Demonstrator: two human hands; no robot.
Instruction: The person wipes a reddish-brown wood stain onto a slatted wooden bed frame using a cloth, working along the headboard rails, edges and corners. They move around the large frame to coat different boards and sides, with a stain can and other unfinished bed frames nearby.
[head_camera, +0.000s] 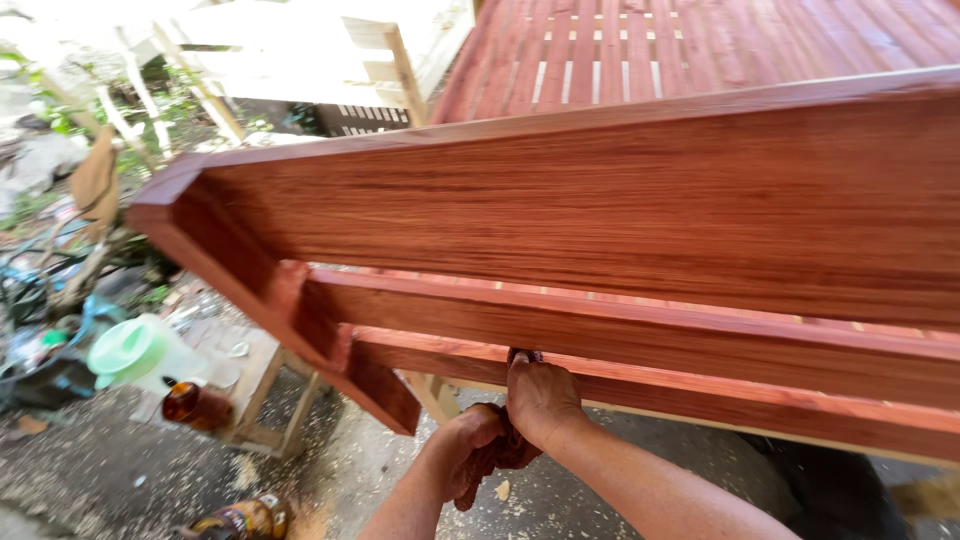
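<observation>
A large reddish-brown stained wooden frame (600, 200) with a broad rail and two lower rails fills the view. My right hand (542, 398) presses a dark red stained rag (520, 356) up against the underside of the lowest rail (700, 385). My left hand (465, 450) sits just below and left of it, fingers closed on the hanging end of the same rag (500, 455). Both forearms come in from the bottom edge.
A pale green lidded plastic jug (135, 352) and a brown bottle (195, 405) rest on a low wooden stool at left. Another bottle (240, 520) lies on the sawdust-strewn concrete. Slatted red boards (640, 50) lie behind the frame; rubble and scrap at far left.
</observation>
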